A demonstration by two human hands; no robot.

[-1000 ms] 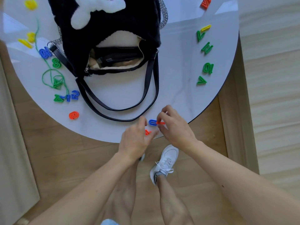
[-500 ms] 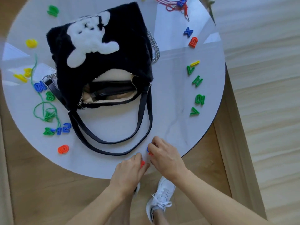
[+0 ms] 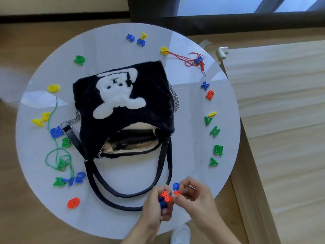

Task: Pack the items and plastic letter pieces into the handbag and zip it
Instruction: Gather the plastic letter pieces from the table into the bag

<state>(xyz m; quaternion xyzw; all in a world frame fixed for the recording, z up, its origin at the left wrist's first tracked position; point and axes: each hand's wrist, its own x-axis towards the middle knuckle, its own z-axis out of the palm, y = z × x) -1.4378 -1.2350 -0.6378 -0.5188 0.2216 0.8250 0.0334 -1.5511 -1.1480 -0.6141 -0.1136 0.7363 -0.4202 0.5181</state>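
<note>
The whole round bench (image 3: pixel 123 41) is now framed; half a second earlier its 12 o'clock edge was cut off. The black handbag (image 3: pixel 153 95) is unchanged at the bench centre, unzipped, with mouth and straps toward 6 o'clock. Both hands are kept at the 5 o'clock rim. The left hand (image 3: pixel 154 206) is curled around a cluster of orange and blue pieces (image 3: pixel 165 198), more exposed than before. One orange piece (image 3: pixel 176 192) is pinched by the right hand (image 3: pixel 197 198); a blue piece (image 3: pixel 175 186) is seen just beside its fingertips.
</note>
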